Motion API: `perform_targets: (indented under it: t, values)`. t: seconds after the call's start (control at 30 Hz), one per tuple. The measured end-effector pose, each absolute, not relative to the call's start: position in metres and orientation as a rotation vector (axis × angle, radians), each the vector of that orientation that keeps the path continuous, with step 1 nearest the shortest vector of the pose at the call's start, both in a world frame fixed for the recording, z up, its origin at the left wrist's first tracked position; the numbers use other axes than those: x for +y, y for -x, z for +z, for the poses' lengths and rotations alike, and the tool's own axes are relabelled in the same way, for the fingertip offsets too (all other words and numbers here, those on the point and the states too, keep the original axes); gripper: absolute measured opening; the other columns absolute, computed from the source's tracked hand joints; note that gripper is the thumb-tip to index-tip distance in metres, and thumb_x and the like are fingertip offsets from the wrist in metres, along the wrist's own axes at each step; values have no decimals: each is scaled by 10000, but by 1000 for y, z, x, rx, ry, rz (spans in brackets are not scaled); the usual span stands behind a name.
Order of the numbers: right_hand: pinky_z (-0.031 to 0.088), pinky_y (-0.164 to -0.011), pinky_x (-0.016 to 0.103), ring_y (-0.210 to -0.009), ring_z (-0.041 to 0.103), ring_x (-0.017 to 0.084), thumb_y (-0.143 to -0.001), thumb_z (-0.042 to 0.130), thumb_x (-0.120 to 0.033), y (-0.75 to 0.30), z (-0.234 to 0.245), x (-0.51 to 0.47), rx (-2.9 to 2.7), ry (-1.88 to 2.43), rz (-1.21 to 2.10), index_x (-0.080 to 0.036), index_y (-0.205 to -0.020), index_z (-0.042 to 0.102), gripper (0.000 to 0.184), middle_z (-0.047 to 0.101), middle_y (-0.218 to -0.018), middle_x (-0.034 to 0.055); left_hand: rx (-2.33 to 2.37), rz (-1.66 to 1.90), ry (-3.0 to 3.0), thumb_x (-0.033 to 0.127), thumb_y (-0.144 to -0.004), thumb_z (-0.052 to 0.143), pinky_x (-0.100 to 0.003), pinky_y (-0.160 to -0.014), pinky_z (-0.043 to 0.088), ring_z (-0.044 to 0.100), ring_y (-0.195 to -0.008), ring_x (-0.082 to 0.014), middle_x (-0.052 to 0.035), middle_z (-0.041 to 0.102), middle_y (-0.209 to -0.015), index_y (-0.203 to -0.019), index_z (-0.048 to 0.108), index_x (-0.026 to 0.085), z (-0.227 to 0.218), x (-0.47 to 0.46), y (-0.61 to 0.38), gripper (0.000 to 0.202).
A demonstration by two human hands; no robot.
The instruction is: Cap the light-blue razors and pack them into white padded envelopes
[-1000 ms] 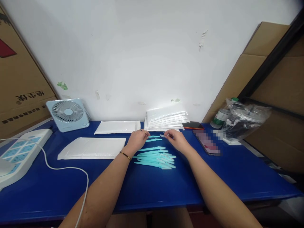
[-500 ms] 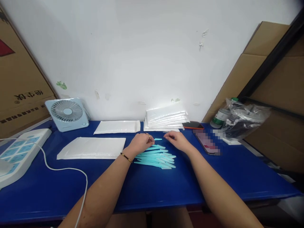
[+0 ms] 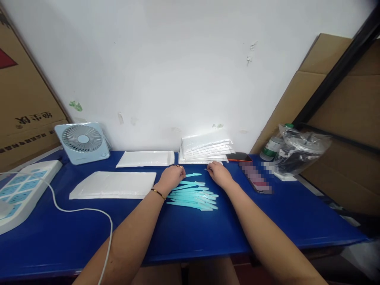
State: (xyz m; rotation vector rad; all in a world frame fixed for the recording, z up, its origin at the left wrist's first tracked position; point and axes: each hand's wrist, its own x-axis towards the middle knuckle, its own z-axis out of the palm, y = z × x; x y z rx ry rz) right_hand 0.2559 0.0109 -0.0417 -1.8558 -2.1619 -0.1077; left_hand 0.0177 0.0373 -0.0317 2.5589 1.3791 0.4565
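Observation:
A pile of several thin turquoise plastic sticks (image 3: 192,196) lies on the blue table (image 3: 184,233) in front of me. One more turquoise stick (image 3: 193,174) lies apart, just behind the pile, between my hands. My left hand (image 3: 172,177), with a ring and a thin bracelet, rests curled at that stick's left end. My right hand (image 3: 218,174) sits to the right of it, fingertips pinched together on something small I cannot make out. A stack of white padded envelopes (image 3: 206,149) stands right behind my hands against the wall.
Two white padded envelopes (image 3: 114,185) (image 3: 145,158) lie to the left. A small blue fan (image 3: 82,141) and a power strip (image 3: 20,190) with a white cable (image 3: 89,213) are further left. A phone (image 3: 255,178), a bottle (image 3: 270,148) and a plastic bag (image 3: 299,152) are at right.
Both hands dipped toward the pile and came back a little; one turquoise stick now lies on the table between them. The view shifted slightly.

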Motion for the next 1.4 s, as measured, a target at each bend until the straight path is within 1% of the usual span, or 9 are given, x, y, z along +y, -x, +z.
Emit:
perform_targets:
  t: [0.2, 0.37, 0.53, 0.77, 0.93, 1.1, 1.2, 1.3, 1.4]
  values:
    - [393, -672, 262, -774, 557, 180, -817, 509, -166, -255, -39, 6, -2182, 1767, -68, -155, -825, 616, 108, 614, -859, 86, 1382, 448, -2623, 264, -801, 538, -256, -668, 412, 592, -768, -170, -32, 652, -815, -763, 639, 199, -32, 37, -19, 126]
    - [414, -621, 254, -656, 551, 146, -856, 484, -282, -267, -40, 2, -2045, 1550, 330, -185, -867, 641, 184, 643, -780, 29, 1354, 454, -2618, 230, -805, 533, -244, -682, 425, 599, -794, -165, -27, 655, -833, -766, 630, 197, -31, 35, -19, 109]
    - [441, -636, 265, -696, 579, 156, -824, 536, -336, -273, -43, 0, -2001, 1419, 569, -192, -894, 686, 219, 673, -840, 37, 1381, 439, -2616, 231, -798, 551, -244, -684, 429, 600, -790, -165, -21, 654, -828, -763, 629, 204, -31, 36, -19, 89]
    - [433, -634, 261, -676, 560, 140, -812, 557, -277, -263, -44, 1, -2045, 1383, 516, -203, -875, 711, 182, 648, -836, 39, 1382, 439, -2600, 228, -794, 546, -239, -676, 425, 596, -790, -161, -21, 660, -849, -769, 633, 204, -30, 35, -20, 93]
    - [439, -636, 256, -679, 559, 135, -815, 566, -275, -252, -41, -2, -2042, 1346, 541, -196, -878, 715, 180, 634, -828, 41, 1329, 460, -2611, 241, -807, 530, -243, -691, 427, 597, -802, -169, -33, 661, -853, -801, 639, 198, -24, 30, -22, 118]
    - [436, -635, 248, -691, 561, 132, -830, 551, -263, -245, -35, -8, -2036, 1312, 554, -191, -885, 708, 181, 627, -833, 36, 1262, 493, -2655, 225, -815, 518, -259, -719, 430, 600, -789, -173, -30, 662, -827, -777, 637, 196, -20, 27, -24, 128]
    - [434, -619, 244, -678, 555, 130, -828, 552, -270, -243, -34, -10, -2050, 1326, 579, -192, -880, 706, 180, 624, -828, 34, 1275, 426, -2599, 246, -817, 514, -255, -719, 436, 605, -795, -172, -33, 663, -840, -789, 641, 194, -20, 26, -24, 140]
    - [436, -612, 244, -659, 544, 125, -821, 563, -303, -244, -34, -10, -2085, 1334, 575, -198, -916, 700, 198, 615, -832, 33, 1278, 370, -2520, 340, -819, 527, -253, -741, 445, 602, -872, -185, -42, 659, -932, -929, 636, 196, -17, 22, -22, 211]
    - [440, -641, 255, -673, 544, 128, -826, 553, -312, -249, -33, -9, -2046, 1330, 467, -195, -961, 687, 223, 609, -845, 37, 1236, 434, -2488, 534, -803, 516, -294, -856, 427, 531, -1072, -233, -82, 596, -1151, -1168, 546, 191, -12, 16, -19, 502]
